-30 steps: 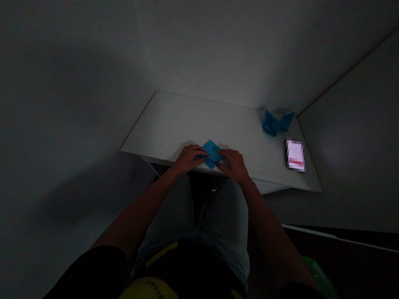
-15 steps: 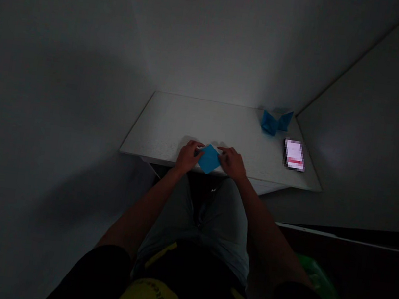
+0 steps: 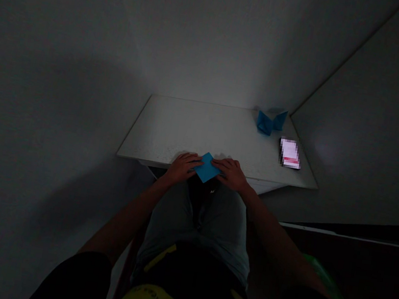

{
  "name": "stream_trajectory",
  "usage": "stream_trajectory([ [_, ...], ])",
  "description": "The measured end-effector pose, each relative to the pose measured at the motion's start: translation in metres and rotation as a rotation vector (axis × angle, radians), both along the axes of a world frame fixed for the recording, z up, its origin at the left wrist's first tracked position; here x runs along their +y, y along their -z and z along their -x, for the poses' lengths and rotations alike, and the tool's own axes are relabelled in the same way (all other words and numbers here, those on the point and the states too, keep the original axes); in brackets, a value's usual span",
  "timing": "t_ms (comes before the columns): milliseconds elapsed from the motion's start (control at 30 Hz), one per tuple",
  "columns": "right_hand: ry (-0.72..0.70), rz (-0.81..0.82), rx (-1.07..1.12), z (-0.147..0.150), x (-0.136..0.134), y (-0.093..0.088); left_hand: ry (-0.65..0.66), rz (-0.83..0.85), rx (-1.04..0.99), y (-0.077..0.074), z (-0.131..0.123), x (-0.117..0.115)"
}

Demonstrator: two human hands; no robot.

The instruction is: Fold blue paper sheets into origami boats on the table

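A blue folded paper (image 3: pixel 206 169), diamond-shaped from above, is held at the front edge of the white table (image 3: pixel 187 128). My left hand (image 3: pixel 183 166) grips its left corner, fingers on top and thumb toward me. At the right corner, my right hand (image 3: pixel 231 173) grips it in the same way. The paper's lower point reaches past the table edge over my lap. Its underside is hidden.
A folded blue paper boat-like figure (image 3: pixel 265 123) stands at the table's back right. In front of it lies a phone (image 3: pixel 290 153) with a lit, blurred screen. Walls rise behind the table and at both sides. A green bag-like thing (image 3: pixel 325 281) is on the dark floor.
Both hands and the blue paper have come slightly toward me, to the table's front edge. My fingers now lie flatter over the paper's side corners.
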State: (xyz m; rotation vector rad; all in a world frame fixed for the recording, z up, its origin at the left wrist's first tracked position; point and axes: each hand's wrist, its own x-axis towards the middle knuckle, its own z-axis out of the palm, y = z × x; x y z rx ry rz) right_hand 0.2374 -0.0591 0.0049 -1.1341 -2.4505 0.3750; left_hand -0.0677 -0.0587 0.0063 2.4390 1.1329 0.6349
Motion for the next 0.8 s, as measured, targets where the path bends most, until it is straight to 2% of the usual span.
stream_trajectory([
  [100,0.064,0.093,0.167,0.0,0.007,0.003,-0.111,0.067,-0.148,-0.001,-0.012,0.003],
  [200,0.178,0.227,0.453,0.001,0.022,0.005,-0.227,0.181,-0.361,-0.007,-0.03,0.012],
  [300,0.252,0.33,0.736,-0.002,0.037,0.005,-0.252,0.291,-0.536,-0.013,-0.048,0.026],
  [400,0.245,0.39,0.894,-0.007,0.048,0.004,-0.229,0.378,-0.596,-0.013,-0.059,0.037],
  [600,0.216,0.421,0.945,-0.01,0.053,0.009,-0.109,0.453,-0.605,-0.005,-0.061,0.043],
  [800,0.285,0.406,0.879,-0.005,0.05,0.011,-0.237,0.442,-0.633,0.005,-0.069,0.044],
])
